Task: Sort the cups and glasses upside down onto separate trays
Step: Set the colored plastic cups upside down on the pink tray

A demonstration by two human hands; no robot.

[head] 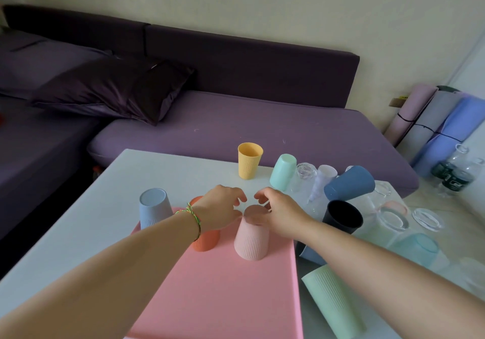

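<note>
A pink tray (223,291) lies on the white table. On it stand upside down a pale blue cup (153,211), an orange cup (206,240) partly behind my left wrist, and a pink cup (252,236). My left hand (220,209) and my right hand (278,211) hover over the pink cup's base, fingers curled and apart, holding nothing. A yellow cup (249,160) stands upright at the far edge. To the right are a mint cup (283,172), a tipped dark blue cup (349,184), a black cup (341,216), a light green cup (332,300) on its side, and several clear glasses (393,219).
A purple sofa (236,123) with a dark pillow (112,89) runs behind the table. Rolled mats (433,118) and water bottles (456,170) stand at the right on the floor. The white table (105,207) has bare surface to the left of the tray.
</note>
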